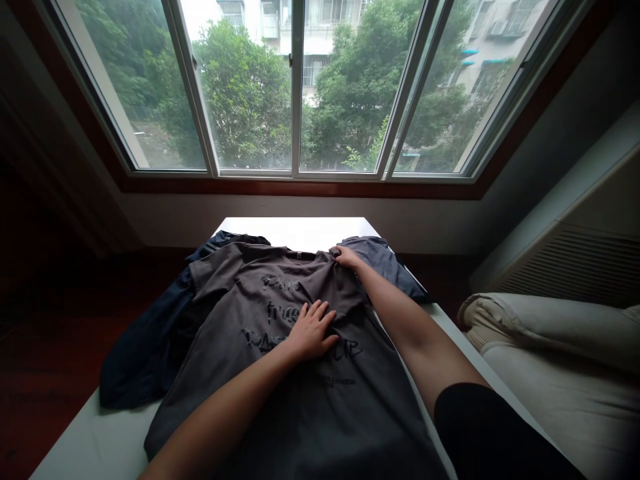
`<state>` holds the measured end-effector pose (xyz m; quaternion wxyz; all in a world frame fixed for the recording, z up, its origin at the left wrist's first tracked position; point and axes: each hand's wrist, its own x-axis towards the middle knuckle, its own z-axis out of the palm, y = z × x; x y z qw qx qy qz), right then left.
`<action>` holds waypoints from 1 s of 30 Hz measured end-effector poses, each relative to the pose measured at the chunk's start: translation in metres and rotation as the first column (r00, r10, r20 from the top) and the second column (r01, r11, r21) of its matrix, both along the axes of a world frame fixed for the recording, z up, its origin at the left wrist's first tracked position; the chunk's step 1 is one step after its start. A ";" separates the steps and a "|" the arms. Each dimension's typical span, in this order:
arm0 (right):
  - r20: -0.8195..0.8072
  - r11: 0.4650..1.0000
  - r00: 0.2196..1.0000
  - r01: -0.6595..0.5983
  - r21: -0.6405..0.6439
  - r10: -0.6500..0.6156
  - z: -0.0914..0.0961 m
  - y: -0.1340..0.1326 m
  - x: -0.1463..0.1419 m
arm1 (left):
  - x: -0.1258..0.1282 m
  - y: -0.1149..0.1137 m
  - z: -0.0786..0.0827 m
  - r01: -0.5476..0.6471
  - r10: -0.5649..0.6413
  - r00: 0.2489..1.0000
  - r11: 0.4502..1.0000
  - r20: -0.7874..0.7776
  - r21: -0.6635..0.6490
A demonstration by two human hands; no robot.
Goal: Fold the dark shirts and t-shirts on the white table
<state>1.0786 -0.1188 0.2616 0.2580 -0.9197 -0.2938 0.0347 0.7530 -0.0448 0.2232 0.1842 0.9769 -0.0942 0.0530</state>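
A dark grey T-shirt (300, 393) with black lettering lies spread on a white table (300, 230), collar toward the window. My left hand (313, 331) rests flat on the shirt's chest, fingers stretched out. My right hand (345, 257) reaches to the far right shoulder of the shirt and pinches the fabric there. Under the grey shirt lie a navy garment (145, 340) at the left and a blue-grey garment (385, 263) at the right.
A wide window (300, 87) with trees outside stands beyond the table. A cream cushion or sofa (560, 353) sits at the right. Dark wooden floor (45, 347) lies to the left of the table.
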 end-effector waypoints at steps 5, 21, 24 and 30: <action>0.059 0.995 0.997 0.033 0.092 -0.039 0.008 0.002 0.009 | 0.022 0.002 -0.005 0.020 -0.020 1.000 1.000 -0.009 0.008; 0.306 0.987 0.939 0.128 0.102 -0.153 -0.012 -0.003 -0.044 | 0.046 0.021 0.008 0.032 -0.019 0.995 0.991 0.099 -0.133; 0.269 1.000 0.963 0.008 -0.016 -0.004 -0.035 0.003 -0.071 | 0.040 0.047 0.017 0.019 -0.002 0.992 0.991 0.128 -0.131; 0.144 0.990 0.989 0.003 -0.138 0.017 -0.062 0.005 -0.090 | 0.019 0.156 0.044 -0.437 0.444 0.864 0.896 0.239 -0.085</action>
